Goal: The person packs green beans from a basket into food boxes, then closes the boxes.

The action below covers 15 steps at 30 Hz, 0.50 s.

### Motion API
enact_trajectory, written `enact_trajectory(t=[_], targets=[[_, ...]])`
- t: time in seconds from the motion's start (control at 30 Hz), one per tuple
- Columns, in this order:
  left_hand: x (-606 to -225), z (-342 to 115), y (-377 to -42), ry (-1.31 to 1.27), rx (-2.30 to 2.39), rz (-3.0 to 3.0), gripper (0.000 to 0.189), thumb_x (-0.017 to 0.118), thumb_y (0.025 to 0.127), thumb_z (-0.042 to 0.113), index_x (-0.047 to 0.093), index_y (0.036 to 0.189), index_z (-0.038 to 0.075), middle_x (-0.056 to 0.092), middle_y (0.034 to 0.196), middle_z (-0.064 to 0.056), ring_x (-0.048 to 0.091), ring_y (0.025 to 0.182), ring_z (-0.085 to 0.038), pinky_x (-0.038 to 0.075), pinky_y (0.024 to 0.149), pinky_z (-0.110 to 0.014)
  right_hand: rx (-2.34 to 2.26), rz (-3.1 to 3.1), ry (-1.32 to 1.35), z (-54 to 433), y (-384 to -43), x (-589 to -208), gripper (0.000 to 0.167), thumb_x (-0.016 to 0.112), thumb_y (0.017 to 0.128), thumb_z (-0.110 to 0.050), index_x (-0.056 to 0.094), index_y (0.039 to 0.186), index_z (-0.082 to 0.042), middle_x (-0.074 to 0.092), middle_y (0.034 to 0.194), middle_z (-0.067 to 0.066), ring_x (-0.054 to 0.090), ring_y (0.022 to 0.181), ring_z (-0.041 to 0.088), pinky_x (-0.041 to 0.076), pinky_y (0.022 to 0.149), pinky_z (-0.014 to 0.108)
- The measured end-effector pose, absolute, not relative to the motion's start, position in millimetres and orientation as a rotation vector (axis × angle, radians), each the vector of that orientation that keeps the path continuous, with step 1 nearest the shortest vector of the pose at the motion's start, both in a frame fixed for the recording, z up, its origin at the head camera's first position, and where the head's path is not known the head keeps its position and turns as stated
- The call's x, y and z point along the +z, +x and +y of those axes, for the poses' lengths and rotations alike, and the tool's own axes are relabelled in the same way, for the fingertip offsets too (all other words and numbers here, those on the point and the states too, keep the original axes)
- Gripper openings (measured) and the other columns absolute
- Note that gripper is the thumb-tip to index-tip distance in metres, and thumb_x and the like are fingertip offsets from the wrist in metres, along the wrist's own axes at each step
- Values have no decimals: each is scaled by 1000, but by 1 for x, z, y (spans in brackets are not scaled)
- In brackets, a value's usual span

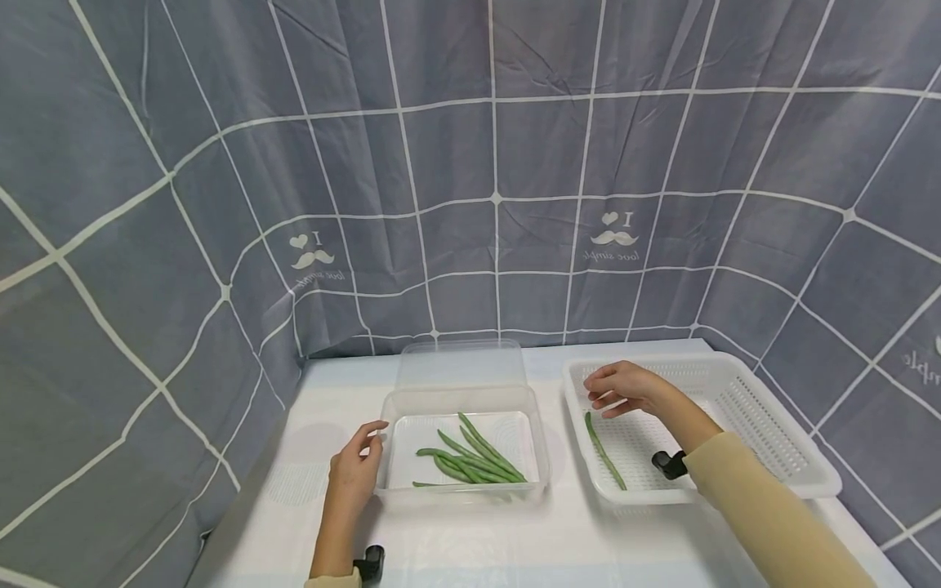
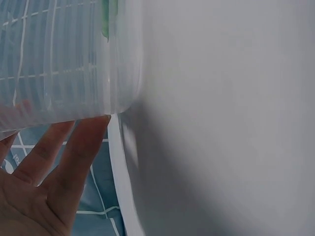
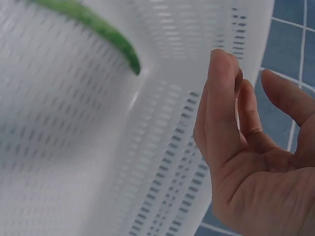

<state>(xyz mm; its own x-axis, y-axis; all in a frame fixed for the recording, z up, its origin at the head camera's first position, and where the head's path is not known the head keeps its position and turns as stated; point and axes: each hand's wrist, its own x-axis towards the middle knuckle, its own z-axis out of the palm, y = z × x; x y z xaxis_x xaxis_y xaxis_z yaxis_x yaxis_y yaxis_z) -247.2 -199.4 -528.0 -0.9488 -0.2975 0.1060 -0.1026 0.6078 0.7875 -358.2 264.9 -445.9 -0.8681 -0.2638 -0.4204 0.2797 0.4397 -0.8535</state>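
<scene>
My left hand rests its fingertips against the left wall of a clear plastic container. In the left wrist view those fingers are nearly straight along the container's outer side. Several green beans lie in a loose pile inside, mostly toward the near right. Over the left part of a white perforated basket hovers my right hand, fingers loosely bent and nothing between them. A single green bean lies on the basket's floor near its left wall, just below that hand; one end of it shows in the right wrist view.
Behind the container lies its clear lid, flat on the white table. A grey curtain with white grid lines hangs around the back and both sides. The basket stands at the table's right edge.
</scene>
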Motion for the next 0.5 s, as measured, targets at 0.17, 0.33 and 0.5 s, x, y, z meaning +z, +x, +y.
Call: enact_trajectory(t=[0.17,0.33,0.5], targets=[[-531,-199,-249,330,-1245,-2591,31,51,109,24,71,133,20,74,131,-23,76,111,-46,60,88,-58,-1372,2227,58,280,-357,-455,37,61,106,-14,60,133,11,75,99,10,74,82,12,63,75,33],[-530,-198,-249,337,-1244,-2590,32,51,108,23,71,133,20,74,131,-23,76,110,-45,60,86,-57,-1271,2263,101,290,-355,-462,41,61,105,-14,58,135,14,78,99,11,74,81,13,64,77,35],[-527,-198,-248,334,-1252,-2597,32,51,109,22,71,134,19,73,132,-23,74,114,-48,59,89,-59,-1199,2256,121,294,-353,-473,37,63,101,-11,63,128,14,80,94,8,76,76,13,64,74,35]])
